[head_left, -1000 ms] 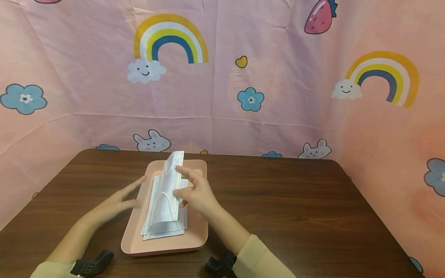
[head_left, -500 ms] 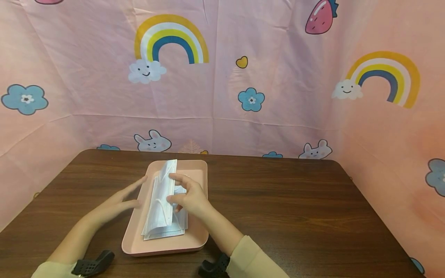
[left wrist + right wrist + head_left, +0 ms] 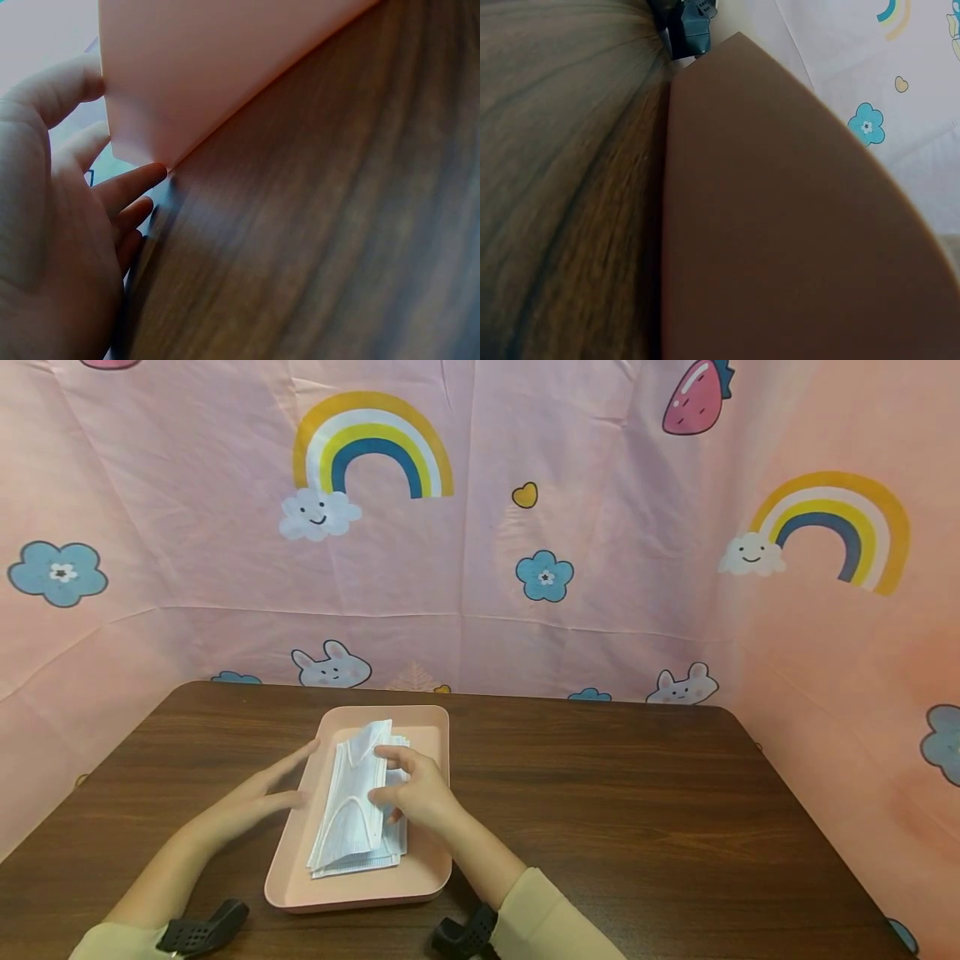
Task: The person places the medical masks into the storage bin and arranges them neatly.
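Note:
A pink tray (image 3: 300, 889) stands on the dark wooden table, left of centre, with a small stack of white face masks (image 3: 358, 865) in it. My right hand (image 3: 420, 793) pinches the right edge of the top face mask (image 3: 352, 810), which is tilted up over the others with its ear loops showing. Beside the tray, my left hand (image 3: 251, 802) rests with spread, fairly straight fingers against the left rim. The left wrist view shows these fingers (image 3: 135, 187) at the tray's wall (image 3: 172, 75). In the right wrist view the tray's side (image 3: 765, 210) fills the middle; the hand is out of sight.
The brown table (image 3: 600, 810) extends to the right of the tray. Behind it hangs a pink cloth (image 3: 600, 527) printed with rainbows, flowers and rabbits. Black wrist bands (image 3: 202, 931) are worn on both arms, near the table's front.
My right hand has lowered the top face mask toward the stack, first shifting left and then slightly back right. My left hand has stayed at the tray's rim.

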`<action>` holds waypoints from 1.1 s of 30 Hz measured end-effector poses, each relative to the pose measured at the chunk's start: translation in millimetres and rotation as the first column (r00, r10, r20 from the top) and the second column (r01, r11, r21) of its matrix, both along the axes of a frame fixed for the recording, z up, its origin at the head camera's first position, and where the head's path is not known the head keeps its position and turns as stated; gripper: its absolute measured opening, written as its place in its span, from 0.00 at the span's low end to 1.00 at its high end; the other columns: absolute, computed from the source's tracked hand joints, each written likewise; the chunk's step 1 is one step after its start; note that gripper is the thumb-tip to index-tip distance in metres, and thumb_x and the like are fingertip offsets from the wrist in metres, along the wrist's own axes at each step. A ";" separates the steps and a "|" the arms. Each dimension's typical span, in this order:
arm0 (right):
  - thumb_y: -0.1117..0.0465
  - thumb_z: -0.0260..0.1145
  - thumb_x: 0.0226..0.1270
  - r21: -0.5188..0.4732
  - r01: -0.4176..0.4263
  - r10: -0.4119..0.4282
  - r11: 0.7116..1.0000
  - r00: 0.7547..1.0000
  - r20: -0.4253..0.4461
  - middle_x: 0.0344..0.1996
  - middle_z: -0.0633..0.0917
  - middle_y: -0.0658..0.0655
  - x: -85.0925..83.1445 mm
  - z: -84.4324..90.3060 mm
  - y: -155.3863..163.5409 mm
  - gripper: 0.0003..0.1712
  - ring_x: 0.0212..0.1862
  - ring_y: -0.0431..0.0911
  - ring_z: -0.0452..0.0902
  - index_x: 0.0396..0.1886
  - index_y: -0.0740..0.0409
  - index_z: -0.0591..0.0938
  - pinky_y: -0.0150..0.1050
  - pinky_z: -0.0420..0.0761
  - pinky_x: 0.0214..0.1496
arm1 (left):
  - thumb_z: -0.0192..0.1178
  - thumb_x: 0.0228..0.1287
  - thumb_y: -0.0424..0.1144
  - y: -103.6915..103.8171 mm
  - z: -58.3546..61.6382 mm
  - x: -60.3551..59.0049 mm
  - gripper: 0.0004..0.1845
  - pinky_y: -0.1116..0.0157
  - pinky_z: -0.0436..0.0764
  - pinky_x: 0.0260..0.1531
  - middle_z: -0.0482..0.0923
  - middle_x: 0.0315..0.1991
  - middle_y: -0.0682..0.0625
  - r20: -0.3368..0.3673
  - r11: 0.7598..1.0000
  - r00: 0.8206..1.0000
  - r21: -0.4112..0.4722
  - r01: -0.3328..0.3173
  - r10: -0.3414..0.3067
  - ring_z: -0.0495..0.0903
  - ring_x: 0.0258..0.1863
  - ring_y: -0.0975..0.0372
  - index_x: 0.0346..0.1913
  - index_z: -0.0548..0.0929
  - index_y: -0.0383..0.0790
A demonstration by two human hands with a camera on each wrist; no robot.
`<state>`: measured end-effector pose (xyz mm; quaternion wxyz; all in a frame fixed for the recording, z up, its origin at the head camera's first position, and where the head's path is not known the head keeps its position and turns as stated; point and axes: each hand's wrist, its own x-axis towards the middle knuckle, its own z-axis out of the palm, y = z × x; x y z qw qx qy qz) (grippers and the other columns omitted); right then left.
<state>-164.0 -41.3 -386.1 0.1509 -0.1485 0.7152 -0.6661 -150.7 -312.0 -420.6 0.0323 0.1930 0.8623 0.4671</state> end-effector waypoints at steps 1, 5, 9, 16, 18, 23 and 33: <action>0.75 0.71 0.51 0.012 0.004 -0.004 1.000 1.000 -0.002 0.50 0.74 0.53 0.0 -0.3 0.0 0.33 0.12 0.41 0.66 0.59 0.54 0.78 0.30 0.74 0.17 | 0.56 0.67 0.36 0.0 -0.1 0.0 0.38 0.30 0.50 0.55 0.46 0.74 0.36 0.001 1.000 1.000 -0.001 0.000 0.000 0.44 0.68 0.35 0.76 0.52 0.46; 0.75 0.72 0.51 0.082 0.019 -0.017 0.996 0.999 -0.035 0.50 0.76 0.53 0.3 -1.2 -0.1 0.33 0.11 0.41 0.65 0.59 0.56 0.78 0.30 0.73 0.16 | 0.56 0.67 0.36 0.5 -0.1 0.1 0.38 0.30 0.50 0.55 0.47 0.74 0.36 0.002 1.000 1.000 -0.005 -0.002 0.002 0.44 0.68 0.35 0.76 0.52 0.46; 0.75 0.72 0.50 0.164 0.045 -0.033 0.985 0.997 -0.075 0.47 0.77 0.52 0.1 -2.9 -1.0 0.33 0.10 0.41 0.65 0.59 0.57 0.78 0.30 0.72 0.14 | 0.56 0.67 0.37 1.1 0.6 0.6 0.38 0.30 0.49 0.55 0.46 0.74 0.35 0.011 1.000 1.000 0.001 -0.006 0.006 0.43 0.68 0.34 0.76 0.52 0.44; 0.72 0.75 0.48 0.320 0.087 -0.037 0.943 0.986 -0.160 0.47 0.79 0.54 -0.3 -4.8 -2.3 0.33 0.27 0.41 0.73 0.58 0.59 0.79 0.32 0.78 0.24 | 0.58 0.65 0.38 1.9 3.0 1.7 0.39 0.29 0.48 0.55 0.46 0.73 0.34 0.022 1.000 1.000 0.000 -0.021 0.021 0.43 0.69 0.33 0.75 0.52 0.41; 0.71 0.76 0.48 0.368 0.097 -0.029 0.925 0.982 -0.187 0.46 0.80 0.54 -0.4 -5.0 -2.1 0.33 0.36 0.41 0.74 0.57 0.59 0.79 0.33 0.78 0.32 | 0.58 0.65 0.39 2.2 3.6 2.0 0.39 0.29 0.48 0.55 0.47 0.73 0.34 0.023 1.000 0.999 -0.004 -0.026 0.026 0.43 0.68 0.33 0.75 0.53 0.41; 0.67 0.77 0.49 0.460 0.098 0.007 0.883 0.975 -0.221 0.48 0.80 0.54 -0.3 -7.3 -1.8 0.33 0.43 0.43 0.73 0.58 0.60 0.79 0.34 0.76 0.44 | 0.59 0.64 0.39 2.1 3.8 2.1 0.40 0.29 0.49 0.54 0.48 0.73 0.34 0.028 0.999 0.999 -0.013 -0.037 0.038 0.44 0.68 0.33 0.75 0.53 0.43; 0.64 0.78 0.49 0.545 0.085 0.045 0.834 0.974 -0.220 0.43 0.77 0.53 -0.1 -10.9 -1.4 0.33 0.39 0.41 0.71 0.58 0.60 0.79 0.33 0.74 0.42 | 0.58 0.64 0.36 2.6 3.4 2.3 0.39 0.29 0.48 0.54 0.47 0.73 0.33 0.002 1.000 1.000 0.010 -0.005 0.005 0.43 0.68 0.32 0.75 0.53 0.38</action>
